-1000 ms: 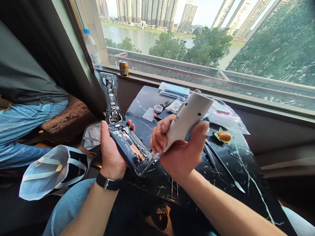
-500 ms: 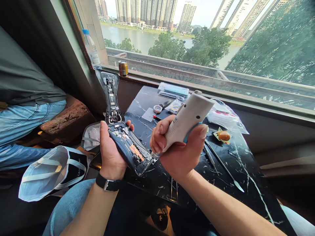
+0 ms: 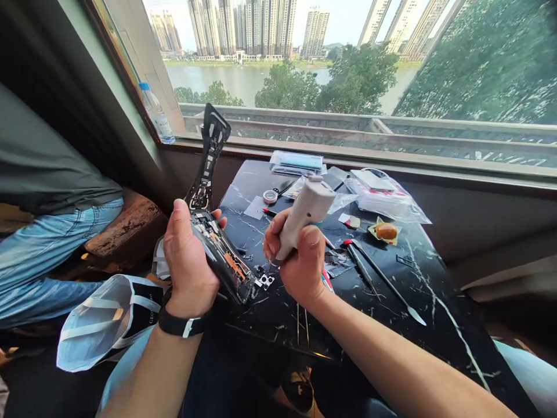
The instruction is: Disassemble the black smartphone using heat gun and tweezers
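Observation:
A disassembled smartphone (image 3: 221,251), its copper strip and inner boards exposed, rests tilted in my left hand (image 3: 186,261). The fingers wrap around its sides from beneath. A dark, narrow-waisted panel (image 3: 208,168) with parts on its inner face stands up from the phone's far end. My right hand (image 3: 302,270) is closed around a white handheld tool (image 3: 304,212) with a light-blue part under the thumb. The tool's lower end points down and left, a little right of the phone; its tip is partly hidden by my fingers. Small metal brackets (image 3: 265,281) lie just beyond the phone's near end.
On the black marbled table (image 3: 439,331) lie a metal spudger (image 3: 404,302), a red-ended tool (image 3: 363,270), tweezers (image 3: 302,325), a tape roll (image 3: 270,197) and plastic packets (image 3: 387,188). A bottle (image 3: 159,119) stands on the sill. Another person (image 3: 52,191) sits at left, near a bag (image 3: 100,325).
The phone's raised panel has turned and tilted, showing a narrower side. My right hand and the white tool have moved slightly left and farther from me. Both grips stay closed.

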The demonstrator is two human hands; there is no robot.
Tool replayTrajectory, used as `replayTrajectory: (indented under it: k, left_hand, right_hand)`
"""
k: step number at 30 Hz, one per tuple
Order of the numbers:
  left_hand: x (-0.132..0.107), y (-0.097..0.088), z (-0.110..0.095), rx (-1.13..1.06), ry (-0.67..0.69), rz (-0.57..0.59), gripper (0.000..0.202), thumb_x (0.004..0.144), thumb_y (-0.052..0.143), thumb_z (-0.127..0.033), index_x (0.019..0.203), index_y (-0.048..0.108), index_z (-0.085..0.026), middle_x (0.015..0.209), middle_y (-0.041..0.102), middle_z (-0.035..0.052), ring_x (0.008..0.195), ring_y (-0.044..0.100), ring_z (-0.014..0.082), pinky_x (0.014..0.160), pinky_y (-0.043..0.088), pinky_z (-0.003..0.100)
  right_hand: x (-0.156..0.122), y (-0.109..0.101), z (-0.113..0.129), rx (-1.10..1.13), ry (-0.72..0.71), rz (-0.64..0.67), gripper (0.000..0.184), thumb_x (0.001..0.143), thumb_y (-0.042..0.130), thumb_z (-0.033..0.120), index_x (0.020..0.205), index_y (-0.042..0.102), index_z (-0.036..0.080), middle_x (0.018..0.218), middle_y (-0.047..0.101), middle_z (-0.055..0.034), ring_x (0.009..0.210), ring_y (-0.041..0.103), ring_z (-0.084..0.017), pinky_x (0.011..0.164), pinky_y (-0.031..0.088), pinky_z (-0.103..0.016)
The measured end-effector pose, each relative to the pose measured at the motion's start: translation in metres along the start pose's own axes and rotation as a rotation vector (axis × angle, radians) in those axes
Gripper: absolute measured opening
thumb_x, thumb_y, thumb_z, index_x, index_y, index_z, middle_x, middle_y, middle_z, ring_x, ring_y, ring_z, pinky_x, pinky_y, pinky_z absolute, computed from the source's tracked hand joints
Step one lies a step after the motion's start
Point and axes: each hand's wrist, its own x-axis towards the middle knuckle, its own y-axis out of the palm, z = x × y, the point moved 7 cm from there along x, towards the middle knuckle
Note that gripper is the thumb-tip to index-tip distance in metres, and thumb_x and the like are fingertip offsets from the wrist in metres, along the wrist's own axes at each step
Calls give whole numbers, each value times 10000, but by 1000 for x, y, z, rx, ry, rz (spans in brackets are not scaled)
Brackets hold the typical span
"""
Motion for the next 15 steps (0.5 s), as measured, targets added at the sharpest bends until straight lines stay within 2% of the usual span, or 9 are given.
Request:
replayTrajectory:
  k: [2, 4, 8, 11, 15]
  left_hand:
    - [4, 14, -4, 55, 42, 21, 482, 900, 653, -679, 997, 615, -209, 772, 731, 41, 648, 724, 199, 596, 574, 280]
    - [9, 29, -1, 97, 28, 45, 474, 879, 670, -679, 962, 598, -217, 723, 700, 11, 599, 699, 174, 563, 546, 252]
    - [18, 54, 5, 167, -2, 116, 486, 821, 726, -679, 891, 583, -221, 627, 634, -25, 495, 619, 136, 476, 461, 209]
    - [24, 68, 6, 207, 30, 162, 494, 788, 761, -674, 852, 571, -223, 611, 596, -39, 502, 602, 130, 465, 446, 203]
    - [30, 81, 11, 248, 69, 214, 500, 744, 809, -657, 816, 581, -218, 626, 546, -59, 543, 593, 112, 491, 463, 192]
  right_hand:
    - [1, -6, 0, -37, -28, -41, 502, 924, 623, 725, 823, 615, 233, 617, 505, 55, 534, 458, -136, 530, 373, -292]
    - [3, -11, 0, -66, -41, -86, 436, 927, 694, 634, 821, 609, 220, 643, 524, 55, 567, 482, -134, 562, 402, -287]
    - [11, -21, 0, -74, -74, -199, 343, 985, 713, 471, 832, 611, 182, 707, 560, 56, 615, 546, -119, 627, 492, -278]
    - [19, -28, 0, -47, -78, -288, 302, 1022, 683, 428, 880, 642, 165, 773, 613, 35, 664, 600, -124, 660, 546, -290]
    - [22, -35, -2, -22, -31, -374, 271, 1034, 674, 423, 1008, 670, 153, 855, 655, 12, 662, 615, -114, 607, 551, -263]
